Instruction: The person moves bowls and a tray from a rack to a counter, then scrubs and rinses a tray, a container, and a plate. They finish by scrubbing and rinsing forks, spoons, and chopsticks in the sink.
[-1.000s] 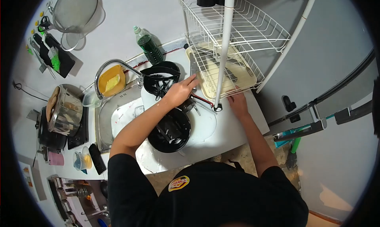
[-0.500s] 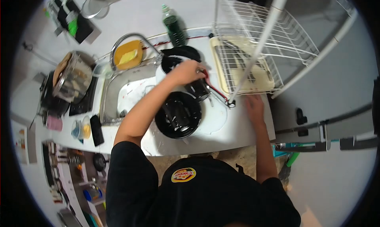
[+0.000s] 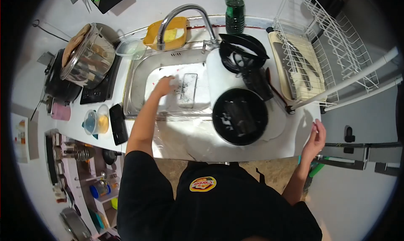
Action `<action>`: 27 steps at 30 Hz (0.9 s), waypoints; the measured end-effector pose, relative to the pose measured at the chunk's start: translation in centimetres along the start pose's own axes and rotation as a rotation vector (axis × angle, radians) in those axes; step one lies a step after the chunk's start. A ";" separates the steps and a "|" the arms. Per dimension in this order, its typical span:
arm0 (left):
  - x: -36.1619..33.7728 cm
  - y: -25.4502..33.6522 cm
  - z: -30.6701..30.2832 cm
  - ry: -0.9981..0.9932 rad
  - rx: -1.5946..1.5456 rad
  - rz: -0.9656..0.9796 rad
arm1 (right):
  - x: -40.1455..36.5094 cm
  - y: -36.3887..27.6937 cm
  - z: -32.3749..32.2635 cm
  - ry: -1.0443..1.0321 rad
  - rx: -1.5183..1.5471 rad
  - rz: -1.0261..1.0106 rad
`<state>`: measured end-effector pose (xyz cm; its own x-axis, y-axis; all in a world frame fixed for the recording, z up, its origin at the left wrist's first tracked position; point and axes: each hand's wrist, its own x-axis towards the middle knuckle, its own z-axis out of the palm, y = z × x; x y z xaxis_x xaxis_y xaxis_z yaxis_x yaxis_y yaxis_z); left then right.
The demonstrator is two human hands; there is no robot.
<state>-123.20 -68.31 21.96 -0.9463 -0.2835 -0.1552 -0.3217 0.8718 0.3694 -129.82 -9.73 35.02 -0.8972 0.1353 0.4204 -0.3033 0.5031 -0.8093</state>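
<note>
Left hand is down in the sink, fingers laid on the white board lying there, just beside a clear tray; whether it grips cannot be told. Right hand hangs released and empty at the tabletop edge, near the rack. Judged step: reaching for the items in the sink. A lift would call for a firm pinch on a wet, flat edge; the pan stands close alongside.

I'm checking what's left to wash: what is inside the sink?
Inside the sink: a white, speckled bottom, a small rectangular tray, and the left hand reaching in beside it. The hand and forearm hide part of the bottom; no drain shows.
</note>
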 end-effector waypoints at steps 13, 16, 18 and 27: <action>4.6 6.9 1.7 -0.251 -0.258 0.079 | -12.3 -21.0 15.3 -0.099 0.064 -0.239; 1.5 6.6 -3.9 -0.203 -0.544 0.463 | -12.4 -22.4 20.5 -0.387 0.075 -0.210; -0.9 7.3 -7.8 -0.185 -0.619 0.606 | -11.8 -21.3 25.2 -0.482 0.091 -0.226; 4.2 5.2 -20.6 -0.104 -0.517 0.815 | -11.3 -18.1 37.6 -0.790 0.985 0.451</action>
<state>-129.51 -73.24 42.12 -0.8852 0.3884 0.2559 0.4346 0.4944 0.7528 -126.25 -52.47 29.43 -0.8219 -0.5684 -0.0372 0.2627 -0.3204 -0.9101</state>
